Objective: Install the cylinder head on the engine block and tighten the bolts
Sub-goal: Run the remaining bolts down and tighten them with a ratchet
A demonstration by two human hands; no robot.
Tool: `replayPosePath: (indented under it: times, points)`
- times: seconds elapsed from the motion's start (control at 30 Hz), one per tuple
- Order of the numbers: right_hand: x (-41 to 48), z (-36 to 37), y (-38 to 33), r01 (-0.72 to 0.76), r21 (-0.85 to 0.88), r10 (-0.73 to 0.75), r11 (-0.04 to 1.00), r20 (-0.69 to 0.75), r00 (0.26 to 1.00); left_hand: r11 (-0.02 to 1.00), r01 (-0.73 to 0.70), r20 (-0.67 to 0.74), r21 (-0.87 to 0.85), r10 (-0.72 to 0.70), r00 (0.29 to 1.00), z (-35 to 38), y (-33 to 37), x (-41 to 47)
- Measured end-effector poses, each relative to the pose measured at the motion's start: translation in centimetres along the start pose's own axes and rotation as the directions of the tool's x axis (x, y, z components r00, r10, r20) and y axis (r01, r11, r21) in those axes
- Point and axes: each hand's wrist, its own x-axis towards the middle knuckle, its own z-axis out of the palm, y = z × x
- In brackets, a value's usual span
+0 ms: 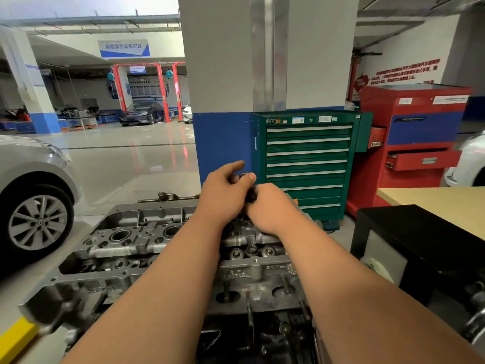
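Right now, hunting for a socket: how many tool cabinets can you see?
2. The green cabinet stands against the pillar; the red cabinet stands right of it, drawers open. More may be hidden.

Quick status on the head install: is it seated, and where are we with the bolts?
Done, it seems: the cylinder head lies on the engine block. In hand: the left hand and right hand both grip a small dark part above the head's far side; whether it is a bolt or a tool I cannot tell. Left: tightening the bolts; how many are in already is not clear from here.
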Motion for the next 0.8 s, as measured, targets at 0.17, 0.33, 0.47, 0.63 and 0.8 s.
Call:
replayPosePath:
  times: [0.17,0.33,0.47,0.63,0.8]
  points:
    - [0.44,0.61,-0.26,-0.090,-0.033,0.088,0.995,-0.057,0.994,0.997,0.074,-0.003,0.007,-0.074,0.997,0.51,-0.34,0.20]
    - [-0.05,0.06,-0.30,-0.008,0.008,0.008,1.000,0.010,1.000,0.999,-0.015,-0.091,0.029,0.018,0.996,0.14,-0.65,0.46]
    - [-0.02,-0.09,-0.11,-0.019,0.045,0.019,0.999,0.001,1.000,0.998,0.001,-0.003,-0.061,-0.001,1.000,-0.15,-0.59,0.44]
    - [0.45,0.42,-0.41,-0.080,-0.071,0.077,0.994,-0.044,0.996,0.999,0.014,0.033,0.039,-0.015,0.999,0.60,-0.47,0.39]
    - [0.03,-0.16,-0.52,-0.029,-0.005,0.029,1.000,0.012,1.000,0.999,-0.019,-0.079,0.044,0.022,0.997,0.27,-0.59,0.42]
